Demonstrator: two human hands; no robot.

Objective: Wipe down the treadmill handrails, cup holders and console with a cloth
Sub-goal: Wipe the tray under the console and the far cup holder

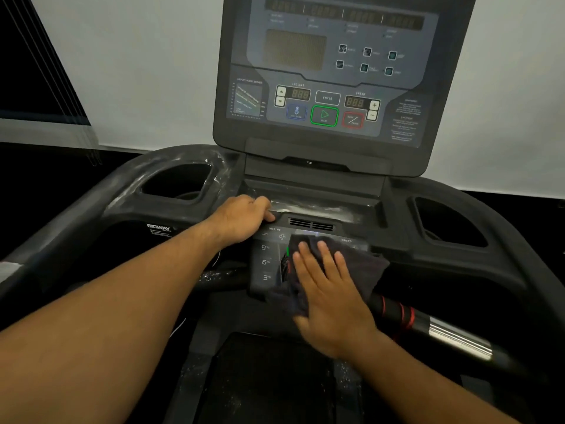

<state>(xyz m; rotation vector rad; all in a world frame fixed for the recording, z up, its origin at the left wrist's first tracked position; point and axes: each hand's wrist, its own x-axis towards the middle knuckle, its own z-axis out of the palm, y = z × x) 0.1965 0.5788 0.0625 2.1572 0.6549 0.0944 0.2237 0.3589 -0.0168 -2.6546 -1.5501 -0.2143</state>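
The treadmill's upright console (333,75) with its dark displays and buttons fills the upper middle. Below it lies a small control panel (266,261) marked with incline numbers. My right hand (330,292) presses flat, fingers straight, on a dark cloth (363,267) spread over that panel's right part. My left hand (244,218) rests with curled fingers over the edge of the tray ledge just above the panel. A left cup holder (177,185) has a smeared, wet-looking rim. The right cup holder (449,221) looks dry. The left handrail (55,234) runs down to the left edge.
A front crossbar with red rings and a chrome sensor grip (458,341) sticks out to the right under my right hand. The running belt (269,377) lies below. A pale wall stands behind the console, and a dark window (30,71) is at the far left.
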